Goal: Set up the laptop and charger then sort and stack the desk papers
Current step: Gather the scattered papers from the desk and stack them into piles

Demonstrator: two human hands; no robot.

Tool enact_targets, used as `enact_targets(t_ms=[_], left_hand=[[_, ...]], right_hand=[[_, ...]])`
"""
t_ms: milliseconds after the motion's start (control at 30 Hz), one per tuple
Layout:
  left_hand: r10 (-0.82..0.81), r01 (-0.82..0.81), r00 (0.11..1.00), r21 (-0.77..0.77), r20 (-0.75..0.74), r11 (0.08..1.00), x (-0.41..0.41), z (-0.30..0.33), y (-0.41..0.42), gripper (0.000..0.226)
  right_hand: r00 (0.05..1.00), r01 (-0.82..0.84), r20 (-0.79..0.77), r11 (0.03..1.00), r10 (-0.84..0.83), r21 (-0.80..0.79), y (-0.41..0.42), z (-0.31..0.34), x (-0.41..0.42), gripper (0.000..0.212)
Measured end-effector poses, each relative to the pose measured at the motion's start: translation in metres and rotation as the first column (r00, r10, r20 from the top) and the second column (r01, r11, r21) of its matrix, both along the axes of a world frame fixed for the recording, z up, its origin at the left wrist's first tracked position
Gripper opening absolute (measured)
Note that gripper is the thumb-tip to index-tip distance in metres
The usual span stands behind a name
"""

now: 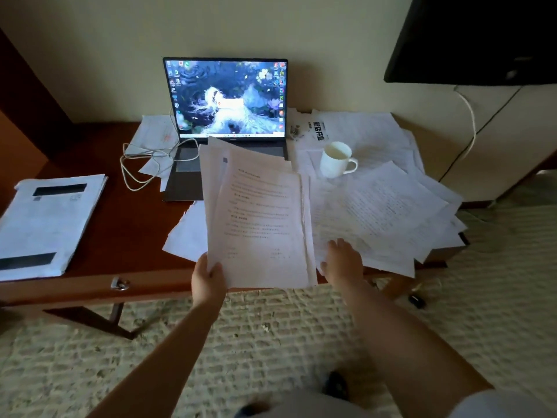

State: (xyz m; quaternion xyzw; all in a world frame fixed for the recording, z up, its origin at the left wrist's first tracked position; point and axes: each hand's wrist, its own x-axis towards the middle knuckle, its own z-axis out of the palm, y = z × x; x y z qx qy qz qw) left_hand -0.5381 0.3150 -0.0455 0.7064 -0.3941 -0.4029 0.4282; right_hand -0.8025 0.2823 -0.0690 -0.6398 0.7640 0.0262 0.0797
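An open laptop (pixel 226 98) with a lit screen stands at the back of the brown desk (pixel 126 236). A white charger cable (pixel 141 164) lies coiled at its left side. My left hand (pixel 208 279) grips the lower left corner of a bundle of printed papers (pixel 259 218) held up over the desk's front edge, hiding part of the keyboard. My right hand (pixel 343 260) rests palm down, fingers spread, on the loose scattered papers (pixel 382 212) covering the right of the desk. A squared stack of papers (pixel 45 224) lies at the desk's left end.
A white mug (pixel 336 159) stands on the papers right of the laptop, with small metal clips (pixel 294 131) behind it. A dark TV (pixel 476 40) hangs at upper right with cords (pixel 470 125) below it. Patterned carpet (pixel 271 342) covers the floor.
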Motion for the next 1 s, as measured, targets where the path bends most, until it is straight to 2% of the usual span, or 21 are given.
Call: enact_targets(t_ms=[133,200,267,333,433,500,600,700,733,767,800,900,967,1000], left_hand=[[0.07,-0.069,0.996,-0.01,0.047,0.998,-0.027,-0.002,0.003,0.028],[0.113,-0.112,0.991,-0.016,0.075,0.994,-0.037,-0.004,0.006,0.026],[0.181,-0.182,0.977,-0.009,0.109,0.983,-0.044,-0.009,0.008,0.024],[0.261,-0.263,0.958,-0.002,0.121,0.965,-0.051,-0.012,0.011,0.025],[0.353,-0.352,0.933,-0.023,0.062,0.936,-0.064,-0.012,0.014,0.032],[0.395,-0.395,0.919,-0.01,-0.015,0.919,-0.072,-0.013,0.015,0.035],[0.353,-0.35,0.931,0.051,-0.094,0.935,-0.083,-0.011,0.017,0.036],[0.248,-0.23,0.957,0.128,-0.148,0.965,-0.083,-0.008,0.024,0.033],[0.22,-0.185,0.948,0.164,-0.231,0.969,-0.079,-0.008,0.028,0.027],[0.202,-0.142,0.934,0.214,-0.296,0.967,-0.074,-0.009,0.032,0.016],[0.187,-0.097,0.926,0.27,-0.329,0.958,-0.067,-0.011,0.036,0.013],[0.048,0.081,0.938,0.349,-0.344,0.934,-0.054,-0.013,0.039,0.023],[-0.009,0.158,0.917,0.342,-0.399,0.926,-0.053,-0.007,0.035,0.04],[-0.025,0.182,0.908,0.34,-0.417,0.923,-0.054,-0.002,0.034,0.042]], right_hand=[[0.998,-0.047,-0.043,0.998,0.048,0.036,-0.008,-0.009,-0.032,0.05],[0.996,-0.088,-0.029,0.996,0.088,-0.024,-0.01,-0.013,-0.047,0.038],[0.996,-0.057,0.064,0.996,0.062,-0.072,-0.014,-0.011,-0.061,0.026],[0.98,0.008,0.198,0.996,0.01,-0.089,-0.016,-0.005,-0.071,0.026],[0.943,0.138,0.326,0.966,-0.061,-0.218,-0.023,0.018,-0.071,0.024],[0.92,0.099,0.385,0.905,0.075,-0.414,-0.022,0.036,-0.054,0.022],[0.822,-0.101,0.35,0.719,0.45,-0.687,-0.01,0.045,-0.021,0.03],[0.675,-0.338,0.273,0.616,0.686,-0.712,0.004,0.041,-0.002,0.034],[0.676,-0.376,0.25,0.617,0.693,-0.692,0.006,0.035,0.0,0.032],[0.716,-0.372,0.237,0.647,0.656,-0.665,0.009,0.03,0.0,0.031],[0.763,-0.324,0.269,0.708,0.588,-0.628,0.011,0.021,-0.002,0.032],[0.812,-0.102,0.457,0.859,0.363,-0.501,0.014,-0.004,-0.015,0.039],[0.818,-0.111,0.505,0.937,0.276,-0.332,0.016,-0.018,-0.025,0.045],[0.83,-0.126,0.498,0.954,0.252,-0.273,0.017,-0.026,-0.031,0.045]])
